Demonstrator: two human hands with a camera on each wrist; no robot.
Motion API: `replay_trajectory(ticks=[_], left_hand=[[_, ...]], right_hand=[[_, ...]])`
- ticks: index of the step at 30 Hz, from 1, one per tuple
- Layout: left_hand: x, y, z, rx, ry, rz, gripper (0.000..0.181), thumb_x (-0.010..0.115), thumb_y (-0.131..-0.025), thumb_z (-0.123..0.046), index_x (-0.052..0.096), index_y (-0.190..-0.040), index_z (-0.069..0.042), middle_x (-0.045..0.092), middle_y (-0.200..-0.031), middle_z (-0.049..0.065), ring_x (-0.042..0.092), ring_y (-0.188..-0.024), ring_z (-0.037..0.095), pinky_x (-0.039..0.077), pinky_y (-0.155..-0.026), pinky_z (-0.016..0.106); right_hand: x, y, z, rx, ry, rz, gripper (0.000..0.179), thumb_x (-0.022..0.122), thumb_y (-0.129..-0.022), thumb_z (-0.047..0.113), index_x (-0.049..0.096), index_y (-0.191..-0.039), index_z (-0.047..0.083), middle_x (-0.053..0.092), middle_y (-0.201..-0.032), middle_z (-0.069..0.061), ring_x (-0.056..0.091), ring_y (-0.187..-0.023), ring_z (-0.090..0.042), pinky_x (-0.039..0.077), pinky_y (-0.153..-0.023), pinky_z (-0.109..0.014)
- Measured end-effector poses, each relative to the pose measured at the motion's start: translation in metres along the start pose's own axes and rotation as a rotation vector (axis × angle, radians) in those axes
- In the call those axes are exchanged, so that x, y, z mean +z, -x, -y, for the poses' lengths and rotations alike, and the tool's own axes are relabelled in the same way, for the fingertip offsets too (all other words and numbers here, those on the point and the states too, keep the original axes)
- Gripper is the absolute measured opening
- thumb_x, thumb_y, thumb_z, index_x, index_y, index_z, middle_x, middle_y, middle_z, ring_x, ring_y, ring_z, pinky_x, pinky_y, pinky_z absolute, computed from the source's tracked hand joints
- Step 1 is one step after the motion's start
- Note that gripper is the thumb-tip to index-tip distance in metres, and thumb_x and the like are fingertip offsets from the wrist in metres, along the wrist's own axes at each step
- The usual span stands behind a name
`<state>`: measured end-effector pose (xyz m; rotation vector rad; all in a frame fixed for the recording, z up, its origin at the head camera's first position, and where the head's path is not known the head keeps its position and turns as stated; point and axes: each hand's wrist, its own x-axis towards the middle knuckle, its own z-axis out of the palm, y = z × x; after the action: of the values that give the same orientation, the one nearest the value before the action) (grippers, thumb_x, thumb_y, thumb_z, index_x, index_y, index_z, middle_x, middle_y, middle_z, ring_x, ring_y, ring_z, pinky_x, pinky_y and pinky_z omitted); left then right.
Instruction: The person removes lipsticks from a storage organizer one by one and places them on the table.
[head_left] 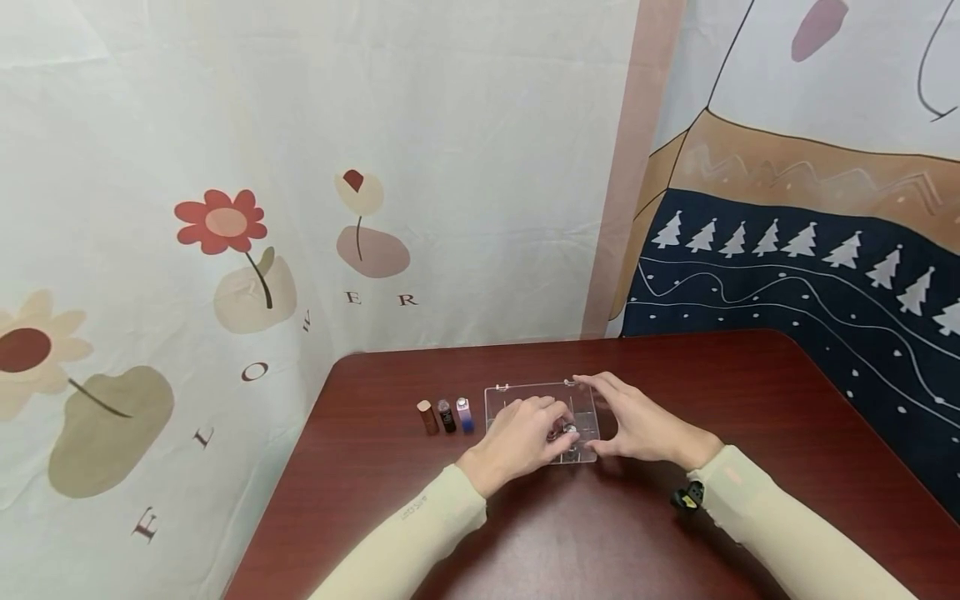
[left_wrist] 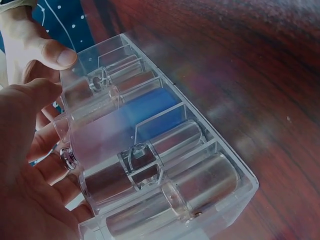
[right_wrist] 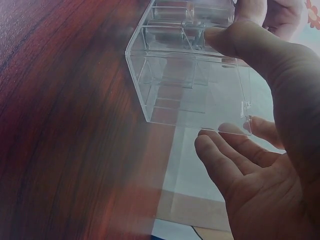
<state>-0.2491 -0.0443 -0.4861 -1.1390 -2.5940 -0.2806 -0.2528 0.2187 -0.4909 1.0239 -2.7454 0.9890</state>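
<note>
A clear divided box [head_left: 540,388] sits on the table in front of me, with several lipstick tubes upright in its compartments. In the left wrist view, one lipstick [left_wrist: 107,135] is blue below, pink above, with a silver knob on top. My left hand [head_left: 523,432] reaches over the box, fingers and thumb curled round the silver-topped end; its fingertips are partly hidden. My right hand [head_left: 651,423] grips the box's right end, its thumb [right_wrist: 220,40] at the front corner and its fingers [right_wrist: 212,152] at the back corner.
Left of the box stand a brown lipstick [head_left: 428,417], a black tube [head_left: 447,416] and another pink-and-blue lipstick [head_left: 465,416], side by side. The red-brown table [head_left: 375,500] meets printed cloth hangings [head_left: 480,208] at its back and sides.
</note>
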Motion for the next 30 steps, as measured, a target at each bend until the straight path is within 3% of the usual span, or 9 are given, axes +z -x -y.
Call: replay_trajectory(ticks=[25, 30], left_hand=[[0.0029, 0.0004, -0.0003, 0.04, 0.026, -0.048, 0.019, 0.08, -0.112, -0.038, 0.083, -0.116, -0.019, 0.08, -0.106, -0.007, 0.079, -0.09, 0.01, 0.067, -0.079, 0.026], [0.0001, 0.0001, -0.0005, 0.063, 0.021, -0.093, 0.018, 0.082, -0.111, -0.036, 0.08, -0.114, -0.018, 0.08, -0.104, -0.006, 0.079, -0.085, 0.009, 0.066, -0.076, 0.024]], right_hand=[[0.0011, 0.001, -0.0011, 0.005, 0.013, -0.002, 0.105, 0.104, -0.085, 0.013, 0.047, -0.172, 0.002, 0.063, -0.156, -0.022, 0.076, -0.139, -0.04, 0.064, -0.116, -0.058], [0.0012, 0.0002, -0.0018, 0.007, 0.019, -0.004, 0.105, 0.104, -0.084, 0.013, 0.046, -0.172, 0.003, 0.063, -0.156, -0.021, 0.076, -0.139, -0.039, 0.064, -0.115, -0.058]])
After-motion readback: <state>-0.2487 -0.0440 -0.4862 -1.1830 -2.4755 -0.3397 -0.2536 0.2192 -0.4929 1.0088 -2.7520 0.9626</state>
